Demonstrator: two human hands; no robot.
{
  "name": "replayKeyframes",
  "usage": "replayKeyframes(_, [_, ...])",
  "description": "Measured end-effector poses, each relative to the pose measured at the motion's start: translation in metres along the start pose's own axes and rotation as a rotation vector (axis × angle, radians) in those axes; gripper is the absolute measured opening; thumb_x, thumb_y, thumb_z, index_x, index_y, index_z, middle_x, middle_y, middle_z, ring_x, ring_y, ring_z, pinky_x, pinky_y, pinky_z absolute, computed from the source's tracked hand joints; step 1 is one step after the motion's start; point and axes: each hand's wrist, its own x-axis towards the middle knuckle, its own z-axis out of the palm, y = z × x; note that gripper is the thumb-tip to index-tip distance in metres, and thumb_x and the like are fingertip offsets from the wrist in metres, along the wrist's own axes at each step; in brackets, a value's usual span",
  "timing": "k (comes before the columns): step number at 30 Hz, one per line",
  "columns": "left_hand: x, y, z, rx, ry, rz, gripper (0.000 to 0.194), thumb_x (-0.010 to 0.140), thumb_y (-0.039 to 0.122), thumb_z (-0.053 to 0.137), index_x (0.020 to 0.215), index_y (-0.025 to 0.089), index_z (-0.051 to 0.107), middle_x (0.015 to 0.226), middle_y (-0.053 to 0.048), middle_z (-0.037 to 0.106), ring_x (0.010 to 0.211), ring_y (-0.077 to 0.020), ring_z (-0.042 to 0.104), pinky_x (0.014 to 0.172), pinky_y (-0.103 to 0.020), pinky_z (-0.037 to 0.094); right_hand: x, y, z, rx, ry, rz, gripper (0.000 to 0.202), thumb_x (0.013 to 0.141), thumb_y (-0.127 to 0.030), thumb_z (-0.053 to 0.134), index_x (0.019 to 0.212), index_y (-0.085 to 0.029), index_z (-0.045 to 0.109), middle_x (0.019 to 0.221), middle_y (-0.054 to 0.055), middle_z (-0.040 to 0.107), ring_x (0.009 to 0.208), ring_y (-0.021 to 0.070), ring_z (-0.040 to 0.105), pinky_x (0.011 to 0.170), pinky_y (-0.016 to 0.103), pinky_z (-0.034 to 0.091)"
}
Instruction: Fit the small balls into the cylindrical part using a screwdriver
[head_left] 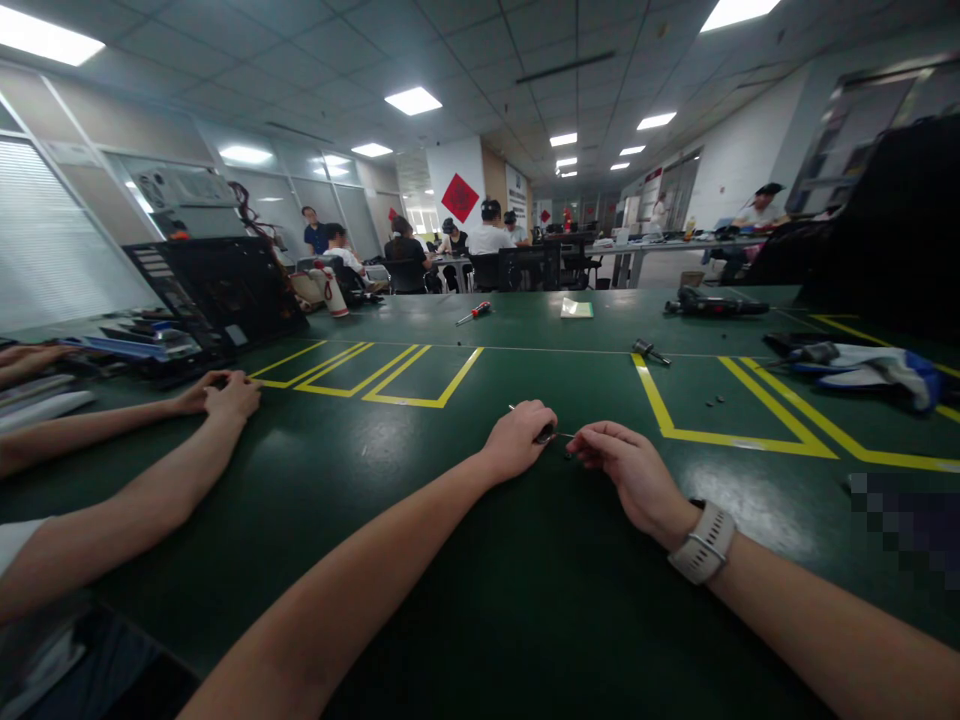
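The left hand (523, 437) comes in from the lower left on an outstretched forearm, back of the hand up, fingers curled around a small dark round part (545, 434). A thin metal rod (564, 435) extends from that part toward the right hand (616, 462). The right forearm slants in from the lower right, the wrist bent a little and the palm turned inward. Its thumb and fingertips are drawn close together at the rod's end; whether they pinch it cannot be told. A small dark piece (568, 456) is just below these fingertips. A pale watch strap (703, 543) circles the right wrist.

Both hands are low over the green table (450, 520). Beyond the left hand lie a red-handled screwdriver (474, 313) and, farther right, a pale green card (577, 309). Beyond the right hand, to its right, are a metal chuck-like part (651, 352), small dark bits (715, 402) inside a yellow tape outline (742, 441), a dark tool (716, 303) and a blue-and-white glove (877, 370). Well left of the left hand are a co-worker's hands (229, 392).

Across the room, a red diamond sign (460, 198) bears a dark mark I cannot read; the lettering on the wall panel (517, 190) is too small to read.
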Motion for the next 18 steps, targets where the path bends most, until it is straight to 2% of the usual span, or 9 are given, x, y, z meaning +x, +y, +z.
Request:
replayKeyframes(6, [0.0037,-0.0075,0.0041,-0.179,0.049,0.022,0.008,0.076,0.021,0.058,0.075,0.017,0.052,0.077,0.000,0.051,0.073,-0.0133,0.048,0.068,-0.026,0.040,0.0050,0.0025,-0.0050,0.044,-0.025,0.024,0.015,0.068,-0.032,0.068,0.070,-0.018,0.067,0.073,0.005,0.068,0.070,0.0166,0.058,0.068,0.031,0.041])
replayKeyframes(10, [0.0045,-0.0087,0.0042,-0.257,0.069,-0.024,0.010,0.075,0.022,0.059,0.075,0.016,0.052,0.076,0.001,0.051,0.072,-0.0128,0.048,0.067,-0.026,0.040,0.0068,0.0041,-0.0062,0.068,-0.024,0.026,0.015,0.067,-0.032,0.068,0.069,-0.018,0.067,0.073,0.004,0.068,0.070,0.0162,0.058,0.067,0.031,0.041])
replayKeyframes(18, [0.0042,-0.0076,0.0029,-0.199,0.067,-0.048,0.008,0.073,0.018,0.060,0.075,0.017,0.052,0.076,0.001,0.051,0.074,-0.0139,0.048,0.068,-0.027,0.040,0.0049,0.0016,-0.0047,0.089,-0.005,0.013,0.015,0.065,-0.033,0.069,0.066,-0.018,0.066,0.069,0.004,0.068,0.067,0.0169,0.058,0.066,0.032,0.041])
